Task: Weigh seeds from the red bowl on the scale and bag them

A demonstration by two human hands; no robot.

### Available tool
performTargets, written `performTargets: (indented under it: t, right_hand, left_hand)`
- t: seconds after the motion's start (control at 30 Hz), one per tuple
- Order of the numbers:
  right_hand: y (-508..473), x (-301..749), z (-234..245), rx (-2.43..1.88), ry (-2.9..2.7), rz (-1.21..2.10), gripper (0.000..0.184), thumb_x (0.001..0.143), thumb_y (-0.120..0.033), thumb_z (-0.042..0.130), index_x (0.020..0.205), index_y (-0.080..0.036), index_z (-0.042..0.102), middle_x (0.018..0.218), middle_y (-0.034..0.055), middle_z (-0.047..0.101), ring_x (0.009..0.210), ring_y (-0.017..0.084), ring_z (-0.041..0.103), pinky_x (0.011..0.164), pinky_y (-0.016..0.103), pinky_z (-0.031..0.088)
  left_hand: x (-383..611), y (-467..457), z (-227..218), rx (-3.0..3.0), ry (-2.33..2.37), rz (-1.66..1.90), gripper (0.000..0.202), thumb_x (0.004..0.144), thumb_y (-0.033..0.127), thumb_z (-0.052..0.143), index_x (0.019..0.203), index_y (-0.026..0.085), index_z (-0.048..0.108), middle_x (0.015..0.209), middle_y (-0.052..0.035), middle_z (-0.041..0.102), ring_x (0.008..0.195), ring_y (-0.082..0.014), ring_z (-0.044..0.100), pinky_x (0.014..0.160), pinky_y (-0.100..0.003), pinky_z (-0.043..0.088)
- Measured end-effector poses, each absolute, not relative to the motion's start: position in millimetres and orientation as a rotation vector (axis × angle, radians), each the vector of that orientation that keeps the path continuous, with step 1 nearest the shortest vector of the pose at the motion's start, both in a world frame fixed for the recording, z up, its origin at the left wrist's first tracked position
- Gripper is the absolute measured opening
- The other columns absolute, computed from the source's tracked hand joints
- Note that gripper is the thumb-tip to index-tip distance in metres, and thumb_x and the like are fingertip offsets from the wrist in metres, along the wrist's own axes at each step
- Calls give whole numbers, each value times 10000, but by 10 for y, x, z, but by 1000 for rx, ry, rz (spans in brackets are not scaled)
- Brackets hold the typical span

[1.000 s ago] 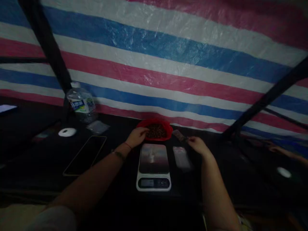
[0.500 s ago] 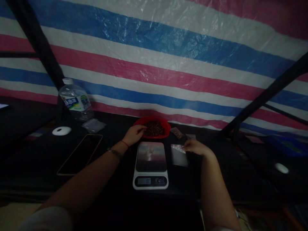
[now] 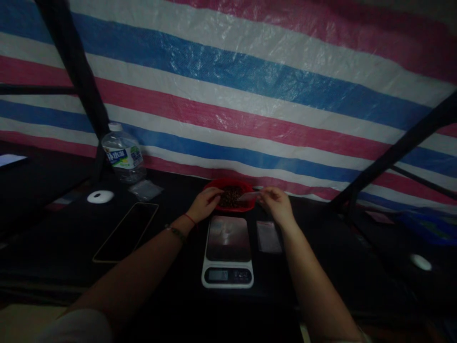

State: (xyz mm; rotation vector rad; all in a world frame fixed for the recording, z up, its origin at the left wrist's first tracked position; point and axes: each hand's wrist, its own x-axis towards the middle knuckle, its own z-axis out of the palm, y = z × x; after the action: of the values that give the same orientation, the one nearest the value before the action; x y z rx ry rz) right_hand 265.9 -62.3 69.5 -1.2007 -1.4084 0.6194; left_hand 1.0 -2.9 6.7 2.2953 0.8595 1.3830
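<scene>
While the digital scale (image 3: pixel 227 250) sits near the front edge of the desk (image 3: pixel 174 193), a strip of room separates it from the phone (image 3: pixel 126 233) at left. Farther off, the left hand (image 3: pixel 205 204) curls at the rim of the red container (image 3: pixel 228 182), its grip unclear; the right hand (image 3: pixel 276 205) pinches a small plastic bag (image 3: pixel 249 196) above. Loose brown pieces (image 3: pixel 230 195) remain inside, so work looks unfinished. Striped sheeting (image 3: pixel 250 109) bounds the back.

The left hand (image 3: pixel 203 204) and right hand (image 3: pixel 279 206) (the latter pinching) reach forward, apart.
</scene>
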Motion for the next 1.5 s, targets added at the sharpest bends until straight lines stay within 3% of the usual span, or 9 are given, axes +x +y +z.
performTargets:
  t: [0.07, 0.13, 0.37, 0.57, 0.7, 0.83, 1.03, 1.3, 1.5]
  right_hand:
    - [-537, 2446, 712, -1197, -1595, 392, 130, 755, -253, 570, 827, -193, 661, 804, 43, 674, 727, 173, 617, 688, 313, 497]
    - [-468, 2257, 726, -1173, -1783, 223, 182, 755, -151, 519, 827, -196, 680, 856, 51, 679, 830, 189, 615, 793, 343, 484]
    - [-351, 1824, 640, -1122, -2002, 219, 242, 752, -59, 494, 817, -196, 682, 844, 41, 662, 830, 169, 605, 793, 314, 485]
    - [-413, 1830, 542, -1154, -1795, 124, 268, 769, -113, 540, 999, -187, 655, 1029, 90, 626, 908, 190, 594, 818, 347, 502]
    - [-525, 1877, 489, -1137, -1884, 154, 163, 810, -160, 561, 898, -194, 694, 906, 74, 668, 870, 193, 622, 811, 342, 515]
    - [-608, 1849, 443, -1146, -1969, 229, 226, 827, -198, 592, 1025, -219, 700, 1002, 78, 697, 935, 199, 645, 850, 348, 521]
    - [-632, 1805, 414, -1153, -2051, 164, 286, 800, -225, 650, 1084, -212, 689, 1042, 87, 688, 967, 205, 634, 894, 351, 503]
    - [-652, 1834, 467, -1174, -2097, 60, 257, 855, -174, 540, 1054, -199, 699, 925, 77, 652, 888, 183, 600, 811, 314, 503]
    - [-654, 1833, 468, -1176, -2119, 78, 246, 839, -212, 585, 1059, -191, 691, 947, 82, 658, 903, 190, 603, 822, 321, 501]
  left_hand:
    - [5, -60, 102, 2284, 830, 1460, 288, 856, 246, 521, 1125, 176, 594, 1114, -96, 622, 1064, -199, 571, 939, -372, 472]
    - [2, -107, 141, 2290, 808, 1494, 349, 817, 275, 578, 1151, 170, 572, 1126, -106, 607, 1049, -210, 571, 917, -374, 481]
    - [48, -224, 195, 2217, 872, 1293, 182, 783, 300, 613, 896, 161, 646, 788, -27, 656, 606, -107, 591, 562, -219, 480]
    - [100, -185, 159, 2058, 1039, 1350, 127, 790, 243, 580, 803, 169, 683, 721, -16, 692, 625, -124, 629, 593, -222, 493]
    - [148, -161, 102, 1787, 947, 1378, 147, 787, 255, 588, 846, 155, 679, 769, -33, 714, 673, -144, 666, 640, -243, 537]
    - [174, -197, 90, 1693, 814, 1314, 187, 787, 292, 602, 878, 145, 673, 812, -52, 722, 692, -156, 676, 637, -260, 557]
    - [151, -244, 157, 1843, 832, 1264, 171, 801, 284, 595, 835, 140, 681, 792, -50, 715, 717, -152, 664, 670, -254, 541]
    - [147, -227, 152, 2022, 842, 1283, 173, 832, 290, 575, 850, 158, 687, 817, -35, 700, 754, -143, 639, 721, -258, 509]
    - [149, -241, 171, 2021, 809, 1277, 161, 833, 274, 570, 805, 160, 680, 814, -38, 693, 750, -143, 636, 719, -260, 508]
